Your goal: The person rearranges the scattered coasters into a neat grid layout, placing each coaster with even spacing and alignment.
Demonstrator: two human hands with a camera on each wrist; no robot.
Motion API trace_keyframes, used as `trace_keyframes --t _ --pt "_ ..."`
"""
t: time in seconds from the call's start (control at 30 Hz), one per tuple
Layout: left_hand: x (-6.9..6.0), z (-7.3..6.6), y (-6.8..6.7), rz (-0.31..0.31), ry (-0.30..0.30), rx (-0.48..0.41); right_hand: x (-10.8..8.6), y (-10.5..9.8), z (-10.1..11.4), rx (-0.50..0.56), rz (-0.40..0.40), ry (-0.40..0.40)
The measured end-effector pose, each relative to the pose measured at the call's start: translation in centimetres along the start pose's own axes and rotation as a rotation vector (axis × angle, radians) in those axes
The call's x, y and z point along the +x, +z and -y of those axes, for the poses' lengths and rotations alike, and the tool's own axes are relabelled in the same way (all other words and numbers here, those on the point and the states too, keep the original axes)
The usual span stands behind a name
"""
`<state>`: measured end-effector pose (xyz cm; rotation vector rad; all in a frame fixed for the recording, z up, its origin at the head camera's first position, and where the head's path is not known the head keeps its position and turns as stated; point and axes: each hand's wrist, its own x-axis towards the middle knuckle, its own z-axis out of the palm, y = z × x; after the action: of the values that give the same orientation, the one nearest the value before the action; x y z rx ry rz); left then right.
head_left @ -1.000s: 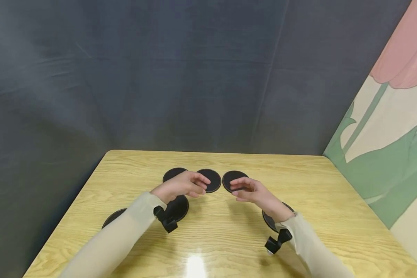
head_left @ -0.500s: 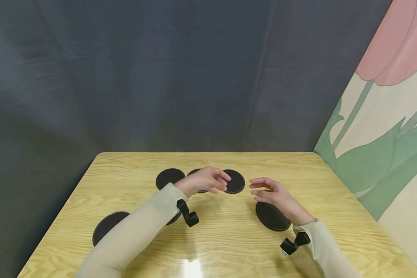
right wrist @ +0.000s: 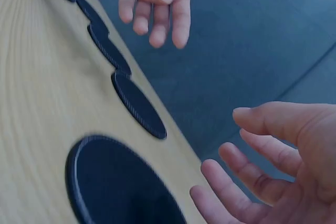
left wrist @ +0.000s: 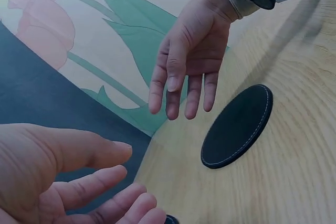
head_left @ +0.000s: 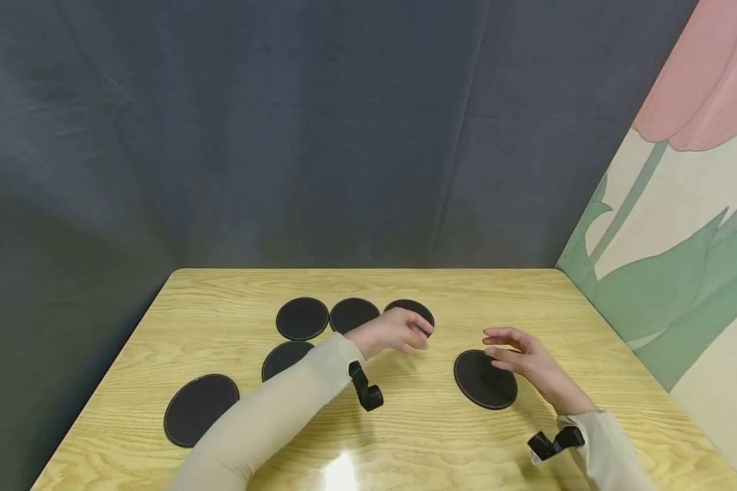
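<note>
Coaster at near left (head_left: 200,410): flat on table (head_left: 417,436); likely light, stiff, hard to break.
Next coaster (head_left: 285,359): flat, partly hidden by left sleeve (head_left: 270,417).
Back-row coasters (head_left: 353,316): three side by side, perhaps slippery on smooth wood.
Left hand (head_left: 394,332): loosely bent, spread, holding nothing, raised by the row's right end.
Right coaster (head_left: 485,380): flat, probably best pinched by the stitched rim (left wrist: 256,128).
Right hand (head_left: 525,358): spread, gripping nothing, near that coaster but apart.
</note>
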<state>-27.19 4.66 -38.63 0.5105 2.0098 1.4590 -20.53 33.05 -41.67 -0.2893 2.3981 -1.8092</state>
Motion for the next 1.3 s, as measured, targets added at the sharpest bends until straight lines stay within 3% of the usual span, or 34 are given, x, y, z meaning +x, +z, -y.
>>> trace_keyframes --t 0.17,0.37,0.6,1.0,1.3 --pt "0.8 1.1 0.8 -0.036 -0.006 -0.063 -0.5 -1.1 -1.3 -0.040 -0.021 0.024" --pt "1.4 2.6 1.9 -0.058 0.001 -0.134 -0.6 -2.1 -2.3 -0.097 -0.053 0.114" --pt "1.6 3.7 3.5 -0.050 -0.028 -0.190 -1.2 -2.9 -3.2 -0.099 -0.077 0.160" --pt "2.0 4.0 5.5 -0.029 -0.049 -0.242 -1.5 -2.9 -3.1 -0.146 -0.031 0.234" --pt "1.9 3.6 6.7 -0.021 -0.054 -0.271 -1.9 -2.8 -3.1 -0.089 0.006 0.302"
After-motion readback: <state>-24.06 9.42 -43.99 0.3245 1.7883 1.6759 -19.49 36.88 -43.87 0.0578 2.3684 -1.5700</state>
